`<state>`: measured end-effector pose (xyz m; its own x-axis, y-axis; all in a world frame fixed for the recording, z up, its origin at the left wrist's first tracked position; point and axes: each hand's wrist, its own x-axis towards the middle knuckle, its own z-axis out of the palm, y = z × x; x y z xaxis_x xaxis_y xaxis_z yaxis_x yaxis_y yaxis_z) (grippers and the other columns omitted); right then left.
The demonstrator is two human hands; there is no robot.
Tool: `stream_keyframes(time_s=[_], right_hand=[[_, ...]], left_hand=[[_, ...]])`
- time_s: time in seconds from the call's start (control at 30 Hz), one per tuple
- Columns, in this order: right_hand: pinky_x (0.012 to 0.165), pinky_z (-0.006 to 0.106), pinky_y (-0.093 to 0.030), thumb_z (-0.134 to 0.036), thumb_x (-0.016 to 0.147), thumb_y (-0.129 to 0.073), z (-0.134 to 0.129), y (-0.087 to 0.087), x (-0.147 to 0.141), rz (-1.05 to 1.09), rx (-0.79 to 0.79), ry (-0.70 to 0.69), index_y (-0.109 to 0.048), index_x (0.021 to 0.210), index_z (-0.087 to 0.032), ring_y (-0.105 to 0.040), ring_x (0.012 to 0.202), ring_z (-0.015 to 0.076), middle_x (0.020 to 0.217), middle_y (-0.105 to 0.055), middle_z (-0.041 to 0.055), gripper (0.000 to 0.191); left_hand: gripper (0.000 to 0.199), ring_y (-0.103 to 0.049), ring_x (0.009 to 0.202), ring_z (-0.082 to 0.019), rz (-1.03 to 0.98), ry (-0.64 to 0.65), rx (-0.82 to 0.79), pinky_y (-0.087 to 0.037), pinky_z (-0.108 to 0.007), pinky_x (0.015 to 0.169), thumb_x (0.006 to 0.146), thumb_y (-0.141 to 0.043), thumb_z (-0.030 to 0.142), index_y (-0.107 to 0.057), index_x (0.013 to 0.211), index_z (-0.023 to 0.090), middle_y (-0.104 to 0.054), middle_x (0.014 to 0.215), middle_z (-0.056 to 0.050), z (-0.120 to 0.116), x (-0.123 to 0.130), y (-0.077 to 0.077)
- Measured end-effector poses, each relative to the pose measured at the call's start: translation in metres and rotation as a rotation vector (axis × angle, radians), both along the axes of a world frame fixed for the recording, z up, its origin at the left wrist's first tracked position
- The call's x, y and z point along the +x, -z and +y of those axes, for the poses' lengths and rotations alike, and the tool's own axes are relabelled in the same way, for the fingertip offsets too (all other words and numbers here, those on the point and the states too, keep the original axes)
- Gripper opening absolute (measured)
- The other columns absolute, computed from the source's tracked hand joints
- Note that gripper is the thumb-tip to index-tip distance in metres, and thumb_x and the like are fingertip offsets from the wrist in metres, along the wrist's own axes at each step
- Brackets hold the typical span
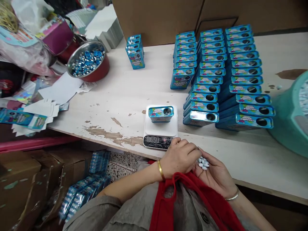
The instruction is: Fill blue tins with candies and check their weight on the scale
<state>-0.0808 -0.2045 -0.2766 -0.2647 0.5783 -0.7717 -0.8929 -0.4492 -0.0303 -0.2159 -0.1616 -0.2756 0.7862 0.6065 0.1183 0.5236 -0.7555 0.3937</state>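
My right hand (215,173) is palm up near the table's front edge, with several small pale candies (203,163) in its cupped palm. Beside it, my left hand (181,157) is bent over with curled fingers, its fingertips at the candies; what they hold, if anything, is hidden. A blue tin (160,114) with a round opening stands upright on the white kitchen scale (157,130), just beyond my left hand. The scale's display (153,139) is lit with digits.
Rows of blue tins (208,80) stand at the right, beside a turquoise tub (286,112). Filled tins (136,57) stand at the back. A bowl of caps (89,62), white papers (60,89) and bags lie left. Cardboard boxes (21,189) sit below.
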Motion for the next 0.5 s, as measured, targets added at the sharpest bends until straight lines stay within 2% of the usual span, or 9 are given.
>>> stream_keyframes(time_s=[0.13, 0.23, 0.33, 0.5], right_hand=[[0.083, 0.027, -0.057, -0.009, 0.079, -0.058, 0.001, 0.003, -0.002, 0.019, 0.023, -0.029, -0.064, 0.089, -0.012, -0.069, 0.079, 0.0123, 0.085, -0.073, 0.0028, 0.013], [0.089, 0.032, -0.055, -0.011, 0.081, -0.056, 0.003, 0.0, -0.004, 0.001, 0.045, -0.087, -0.065, 0.099, -0.009, -0.067, 0.098, 0.0208, 0.101, -0.072, 0.0124, 0.02], [0.09, 0.033, -0.054, -0.013, 0.083, -0.055, 0.006, -0.003, -0.005, -0.022, 0.076, -0.114, -0.063, 0.106, -0.006, -0.062, 0.108, 0.0259, 0.111, -0.067, 0.0189, 0.025], [0.094, 0.033, -0.053, -0.015, 0.085, -0.054, 0.006, -0.002, -0.002, -0.017, 0.129, -0.1, -0.063, 0.107, -0.008, -0.06, 0.112, 0.0249, 0.114, -0.066, 0.0184, 0.025]], left_hand=[[0.014, -0.053, 0.082, -0.014, -0.145, -0.059, 0.053, -0.03, -0.036, 0.08, 0.09, -0.044, 0.022, -0.058, 0.089, 0.018, -0.066, 0.092, -0.002, 0.009, -0.012, -0.012], [0.01, -0.056, 0.085, -0.014, -0.28, -0.25, 0.167, -0.03, -0.036, 0.085, 0.089, -0.047, 0.021, -0.057, 0.091, 0.02, -0.067, 0.091, -0.001, 0.033, -0.028, -0.032], [0.005, -0.057, 0.087, -0.016, -0.314, -0.41, 0.286, -0.031, -0.038, 0.087, 0.088, -0.052, 0.022, -0.057, 0.09, 0.021, -0.067, 0.092, -0.001, 0.063, -0.042, -0.047], [0.016, -0.057, 0.095, -0.018, -0.302, -0.447, 0.313, -0.035, -0.039, 0.087, 0.084, -0.06, 0.031, -0.059, 0.098, 0.023, -0.064, 0.1, -0.003, 0.091, -0.065, -0.055]])
